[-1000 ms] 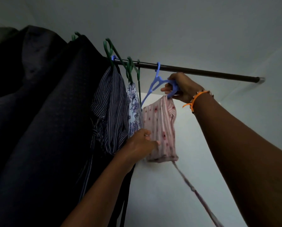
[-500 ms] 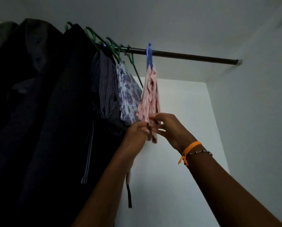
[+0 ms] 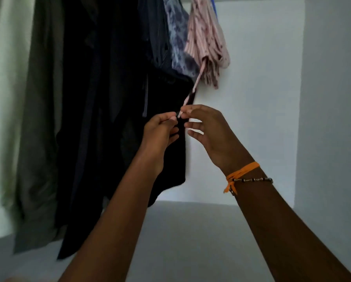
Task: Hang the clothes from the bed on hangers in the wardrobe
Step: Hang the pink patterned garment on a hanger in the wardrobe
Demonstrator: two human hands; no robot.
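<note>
Inside the wardrobe, I see both hands raised to a thin strap (image 3: pixel 197 82) trailing from the pink top (image 3: pixel 206 41), which hangs rightmost in the row of clothes. The left hand (image 3: pixel 160 129) and right hand (image 3: pixel 205 127) each pinch the strap's lower end between fingertips. A floral garment (image 3: pixel 178 37) and dark coats (image 3: pixel 109 98) hang just beside the top.

Pink garment (image 3: pixel 206 39) top and hanger beyond the top edge.
</note>
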